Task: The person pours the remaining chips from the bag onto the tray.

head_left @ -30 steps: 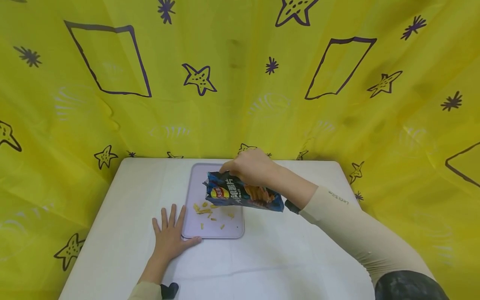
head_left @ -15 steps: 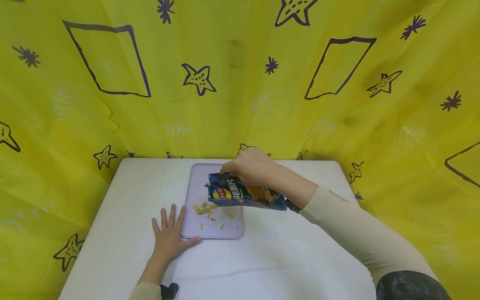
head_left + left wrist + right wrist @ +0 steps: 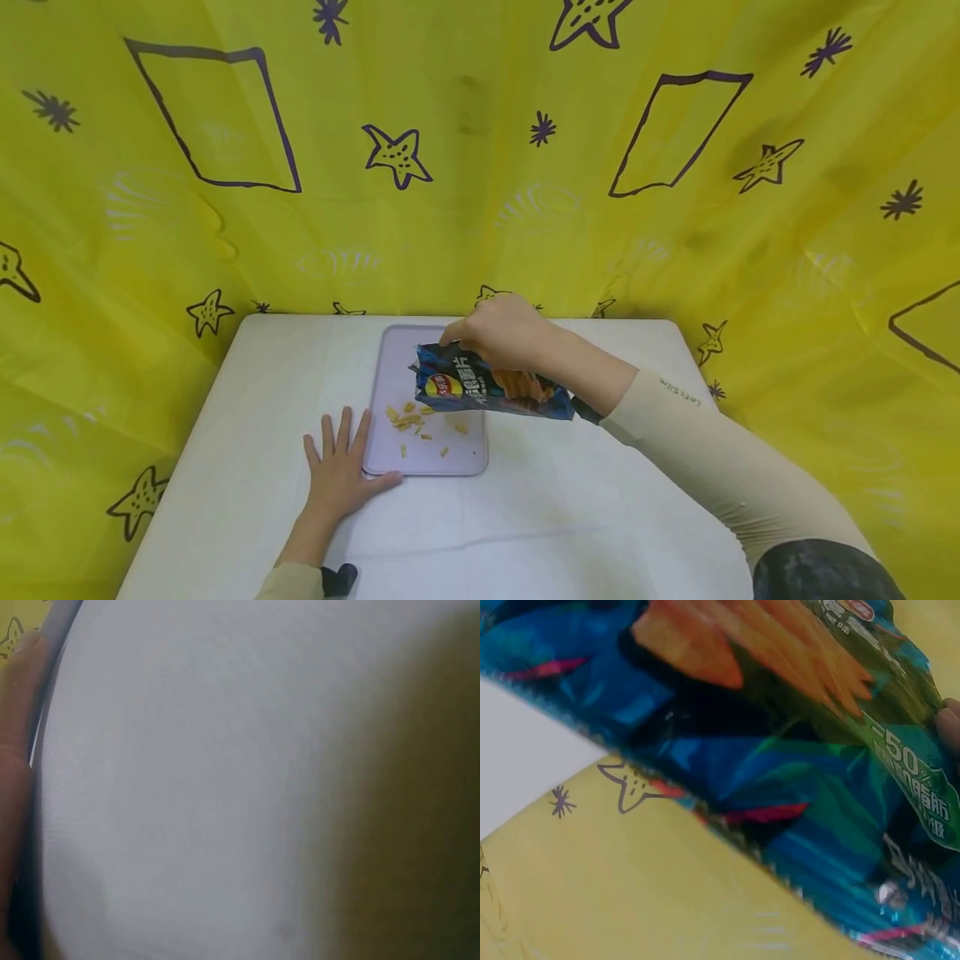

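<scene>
My right hand (image 3: 506,333) grips the upper edge of a dark blue potato chip bag (image 3: 457,383), which it holds on its side over a lilac tray (image 3: 390,358). The bag's crimped edge and printed chips fill much of the right wrist view, where a fingertip (image 3: 949,724) shows at the right. Several yellow chip pieces (image 3: 407,422) lie scattered on the tray below the bag. My left hand (image 3: 337,479) rests flat with fingers spread on the white table, its thumb and index finger right at the tray's near left corner.
The white table (image 3: 562,500) carries the tray near its far edge. Behind and at both sides hangs a yellow curtain (image 3: 465,217) with drawn stars and shells. A blurred dark yellowish patch covers the right of the left wrist view.
The bag has shifted very slightly to the right in my right hand's grip. My left hand and the chip pieces on the tray look the same.
</scene>
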The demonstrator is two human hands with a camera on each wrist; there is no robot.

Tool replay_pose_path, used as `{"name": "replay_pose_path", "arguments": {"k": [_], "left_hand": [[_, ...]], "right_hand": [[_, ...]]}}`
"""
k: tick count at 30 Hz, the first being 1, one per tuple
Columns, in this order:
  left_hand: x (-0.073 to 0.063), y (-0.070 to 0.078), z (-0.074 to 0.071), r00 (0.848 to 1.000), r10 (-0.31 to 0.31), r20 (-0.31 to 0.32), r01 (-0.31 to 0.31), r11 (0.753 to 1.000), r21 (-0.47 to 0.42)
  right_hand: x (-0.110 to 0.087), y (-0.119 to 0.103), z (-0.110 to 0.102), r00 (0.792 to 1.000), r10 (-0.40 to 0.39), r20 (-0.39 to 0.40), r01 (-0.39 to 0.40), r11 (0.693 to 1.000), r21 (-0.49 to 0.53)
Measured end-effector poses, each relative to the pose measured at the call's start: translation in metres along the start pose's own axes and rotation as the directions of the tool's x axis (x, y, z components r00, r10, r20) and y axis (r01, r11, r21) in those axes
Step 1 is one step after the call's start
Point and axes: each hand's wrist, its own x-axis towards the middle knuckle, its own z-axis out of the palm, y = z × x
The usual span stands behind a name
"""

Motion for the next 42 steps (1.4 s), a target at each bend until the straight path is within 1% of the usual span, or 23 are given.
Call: {"name": "replay_pose_path", "arguments": {"k": [9,18,28,35,42], "left_hand": [[0.0013,0.0025,-0.0036,0.998,-0.019,0.055,0.02,1.0,-0.009],[0.0002,0.0013,-0.0015,0.999,-0.014,0.038,0.014,1.0,-0.004],[-0.0005,0.002,-0.0038,0.999,-0.011,0.049,0.011,1.0,-0.004],[-0.0001,0.0014,-0.0028,0.999,-0.01,0.043,0.009,1.0,0.011],[0.0004,0.0025,-0.0037,0.998,-0.014,0.056,0.013,1.0,0.007]], "right_hand": [[-0.0009,-0.0003,-0.0006,1.0,0.007,0.025,-0.007,1.0,0.006],[-0.0018,-0.001,0.0023,1.0,0.019,0.024,-0.019,1.0,0.009],[-0.0018,-0.0032,-0.0001,0.999,0.014,0.03,-0.014,1.0,-0.001],[-0.001,-0.0022,0.0011,1.0,0.005,0.015,-0.005,1.0,-0.012],[-0.0018,-0.0014,0.0035,1.0,0.0,-0.001,0.0,1.0,-0.025]]}}
